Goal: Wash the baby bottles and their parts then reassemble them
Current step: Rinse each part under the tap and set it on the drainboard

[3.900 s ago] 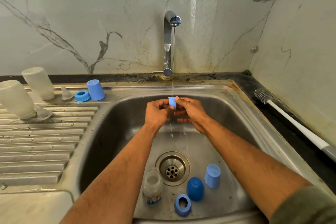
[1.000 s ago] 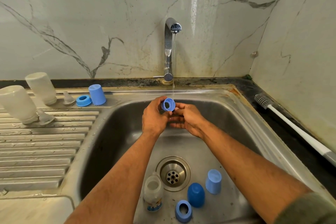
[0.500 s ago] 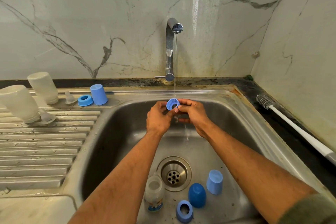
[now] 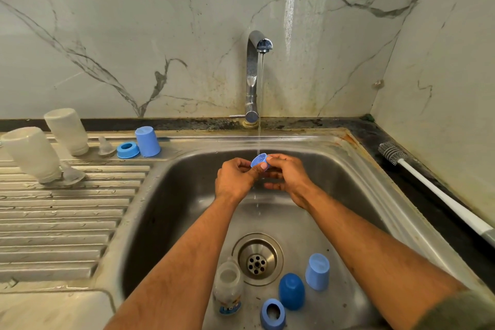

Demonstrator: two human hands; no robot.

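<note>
On the left, two washed bottles (image 4: 51, 147) are standing upside down on the draining bench (image 4: 53, 222), with two clear teats (image 4: 105, 147), a blue ring (image 4: 128, 149) and a blue cap (image 4: 147, 141) drying beside them. In the middle, a tap (image 4: 254, 75) is running a thin stream into the sink (image 4: 356, 169). Under it, the left hand (image 4: 235, 179) and right hand (image 4: 288, 177) are meeting: both are pinching a small blue ring (image 4: 259, 161), tilted so the water is hitting it. Which fingers are carrying the weight is hard to tell. This looks like the rinsing step for one part. Near the drain (image 4: 257, 260), at the front of the sink, a small bottle (image 4: 227, 289), another ring (image 4: 272, 312), a dark cap (image 4: 291, 291) and a pale cap (image 4: 317, 270) are waiting unwashed. On the far right, a brush (image 4: 428, 190) is lying on the dark bench (image 4: 380, 131). Next, the rinsed ring probably wants setting down on the left, keeping a firm pinch since it is wet.
</note>
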